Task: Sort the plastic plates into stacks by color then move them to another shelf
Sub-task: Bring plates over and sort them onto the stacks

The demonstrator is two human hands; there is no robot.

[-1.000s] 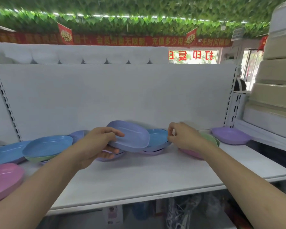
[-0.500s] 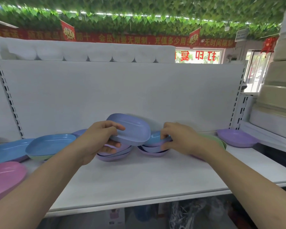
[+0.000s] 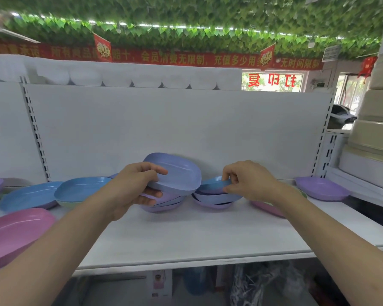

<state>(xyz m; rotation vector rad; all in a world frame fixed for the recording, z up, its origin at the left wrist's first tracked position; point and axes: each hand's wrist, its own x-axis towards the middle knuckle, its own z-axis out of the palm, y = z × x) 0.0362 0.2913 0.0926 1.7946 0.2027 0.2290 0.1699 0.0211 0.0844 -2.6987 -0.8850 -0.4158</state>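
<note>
Left hand [image 3: 133, 186] grips a periwinkle rounded-square plastic plate [image 3: 175, 173], tilted, lifted above a small stack of purple plastic plates [image 3: 164, 203] directly beneath the grip. Right hand [image 3: 250, 181] pinches the rim of a blue plastic plate [image 3: 210, 184] topping the neighbouring stack just right of it, on the white shelf [image 3: 197, 235].

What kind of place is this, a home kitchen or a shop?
Most likely a shop: a white retail shelf with slotted uprights holds loose plastic plates, red promotional banners hang under fake ivy, and boxed goods sit below.
</note>
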